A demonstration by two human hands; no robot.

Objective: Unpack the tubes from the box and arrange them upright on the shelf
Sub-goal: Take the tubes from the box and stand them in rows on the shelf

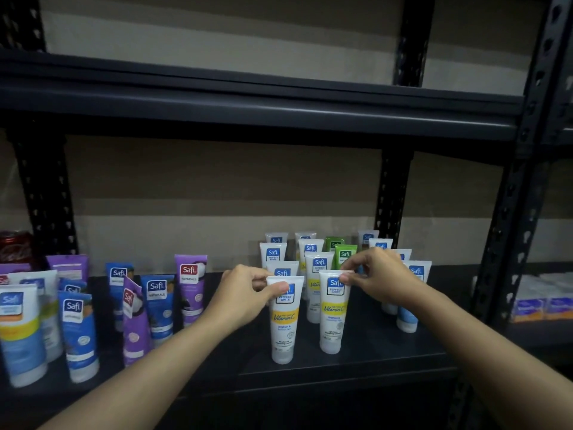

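Two white tubes with yellow bands stand upright near the front of the dark shelf. My left hand pinches the top of the left tube. My right hand pinches the top of the right tube. Behind them stand several more upright tubes, white ones and two green ones. The box is not in view.
Several blue, purple and white tubes stand at the shelf's left, one purple tube leaning. A red can sits at the far left. Black slotted uprights frame the shelf; an upper shelf runs overhead. Packets lie at right.
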